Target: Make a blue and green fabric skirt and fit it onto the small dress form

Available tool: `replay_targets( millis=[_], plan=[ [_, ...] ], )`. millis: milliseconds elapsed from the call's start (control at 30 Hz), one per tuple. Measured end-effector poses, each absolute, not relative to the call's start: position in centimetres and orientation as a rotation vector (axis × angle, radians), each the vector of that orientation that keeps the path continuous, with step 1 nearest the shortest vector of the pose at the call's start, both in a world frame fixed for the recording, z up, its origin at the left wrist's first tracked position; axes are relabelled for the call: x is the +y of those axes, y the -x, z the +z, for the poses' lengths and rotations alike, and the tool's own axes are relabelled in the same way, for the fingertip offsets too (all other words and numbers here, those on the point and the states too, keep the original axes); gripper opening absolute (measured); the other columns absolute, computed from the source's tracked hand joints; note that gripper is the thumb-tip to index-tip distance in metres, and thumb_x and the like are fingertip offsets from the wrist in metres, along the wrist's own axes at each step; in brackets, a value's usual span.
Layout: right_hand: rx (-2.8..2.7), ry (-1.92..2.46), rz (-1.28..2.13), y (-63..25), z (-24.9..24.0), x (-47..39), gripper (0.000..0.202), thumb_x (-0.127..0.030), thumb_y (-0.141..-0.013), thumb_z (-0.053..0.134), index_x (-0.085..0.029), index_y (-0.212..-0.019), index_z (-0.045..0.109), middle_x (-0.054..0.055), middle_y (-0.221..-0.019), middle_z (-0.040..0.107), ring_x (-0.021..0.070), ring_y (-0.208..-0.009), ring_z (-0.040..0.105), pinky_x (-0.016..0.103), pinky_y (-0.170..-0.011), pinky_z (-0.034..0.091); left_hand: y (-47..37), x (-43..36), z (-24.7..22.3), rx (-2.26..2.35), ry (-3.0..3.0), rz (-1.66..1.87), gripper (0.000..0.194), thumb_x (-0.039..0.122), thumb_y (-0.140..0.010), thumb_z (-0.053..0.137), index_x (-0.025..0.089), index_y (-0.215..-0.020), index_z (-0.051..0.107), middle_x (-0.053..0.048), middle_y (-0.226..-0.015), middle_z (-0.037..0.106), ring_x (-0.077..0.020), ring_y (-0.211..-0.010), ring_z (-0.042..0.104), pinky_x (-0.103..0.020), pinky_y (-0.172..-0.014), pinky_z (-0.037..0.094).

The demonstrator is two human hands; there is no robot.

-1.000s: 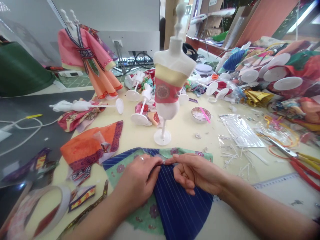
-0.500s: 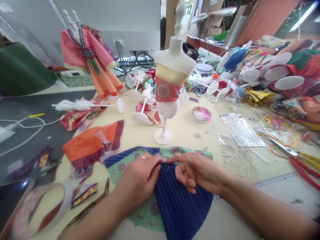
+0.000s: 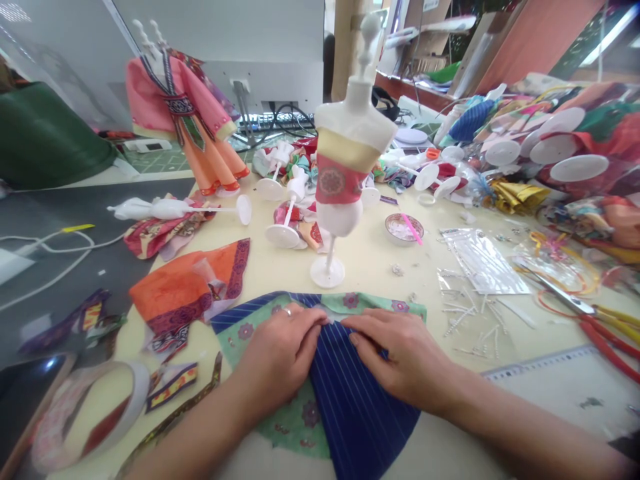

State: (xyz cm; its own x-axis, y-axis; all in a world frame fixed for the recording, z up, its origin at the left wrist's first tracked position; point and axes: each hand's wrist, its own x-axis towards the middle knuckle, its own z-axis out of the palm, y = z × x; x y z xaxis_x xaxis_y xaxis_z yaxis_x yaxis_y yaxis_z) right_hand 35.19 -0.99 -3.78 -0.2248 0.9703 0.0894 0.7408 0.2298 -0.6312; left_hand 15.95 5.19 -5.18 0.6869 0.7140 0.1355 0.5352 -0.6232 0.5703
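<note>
A small skirt of green floral cloth and navy striped panels (image 3: 365,413) lies fanned out on the table in front of me. My left hand (image 3: 285,350) pinches its upper edge near the middle, thumb and fingers together; a ring is on one finger. Just to the right, my right hand (image 3: 400,350) has its fingers bent and closed on the same edge, thumb below. A bit of whitish material shows between the two sets of fingertips. Behind the skirt stands a white doll dress form (image 3: 340,217) wrapped in a yellow and red band.
Orange cloth (image 3: 185,287) and a tape roll (image 3: 90,420) lie to the left. A small bowl (image 3: 400,230) holds a pink stick. On the right are silver trims, scissors (image 3: 565,293), a ruler (image 3: 540,363) and piled doll stands. A dressed doll form (image 3: 183,120) stands at back left.
My right hand has turned over, from curled fingers with the index stretched out to bent fingers gripping the skirt's edge. My left hand keeps its pinch. The view has shifted slightly.
</note>
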Motion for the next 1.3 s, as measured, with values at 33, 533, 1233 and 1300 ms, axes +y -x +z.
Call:
replay_targets(
  millis=[33, 533, 1233, 1300],
  plan=[
    [-2.159, 1.553, 0.513, -35.0, -4.1, -1.2, 0.026, -0.023, -0.089, 0.041, -0.019, -0.101, 0.064, 0.007, -0.084, 0.064, 0.0188, -0.077, 0.058, 0.032, -0.070, 0.043, -15.9, 5.2, -5.2, 0.963, -2.396, 0.487, 0.022, 0.019, -0.090, 0.040, 0.019, -0.101, 0.059, -0.006, -0.093, 0.064, -0.0195, -0.088, 0.059, -0.036, -0.080, 0.048],
    [-2.554, 1.578, 0.010, -34.0, -5.5, -1.1, 0.024, -0.020, -0.092, 0.039, -0.016, -0.106, 0.058, 0.005, -0.079, 0.056, 0.0188, -0.068, 0.052, 0.033, -0.062, 0.038, -16.0, 5.2, -5.2, 0.979, -2.384, 0.505, 0.021, 0.016, -0.089, 0.042, 0.020, -0.101, 0.059, -0.005, -0.092, 0.065, -0.0184, -0.087, 0.060, -0.033, -0.079, 0.047],
    [-2.570, 1.616, -0.067, -33.7, -5.4, -1.1, 0.031, -0.028, -0.092, 0.043, -0.016, -0.119, 0.053, 0.005, -0.081, 0.056, 0.0213, -0.072, 0.055, 0.035, -0.065, 0.041, -16.0, 5.5, -5.1, 1.007, -2.374, 0.548, 0.019, 0.018, -0.088, 0.044, 0.019, -0.099, 0.059, -0.005, -0.092, 0.068, -0.0187, -0.085, 0.063, -0.032, -0.077, 0.049],
    [-2.568, 1.614, -0.066, -33.6, -5.4, -1.1, 0.029, -0.027, -0.093, 0.042, -0.016, -0.117, 0.055, 0.006, -0.081, 0.056, 0.0211, -0.071, 0.055, 0.036, -0.065, 0.041, -16.0, 5.4, -5.1, 1.020, -2.364, 0.538, 0.019, 0.018, -0.088, 0.044, 0.019, -0.100, 0.059, -0.005, -0.093, 0.069, -0.0189, -0.085, 0.064, -0.033, -0.077, 0.049]
  ],
)
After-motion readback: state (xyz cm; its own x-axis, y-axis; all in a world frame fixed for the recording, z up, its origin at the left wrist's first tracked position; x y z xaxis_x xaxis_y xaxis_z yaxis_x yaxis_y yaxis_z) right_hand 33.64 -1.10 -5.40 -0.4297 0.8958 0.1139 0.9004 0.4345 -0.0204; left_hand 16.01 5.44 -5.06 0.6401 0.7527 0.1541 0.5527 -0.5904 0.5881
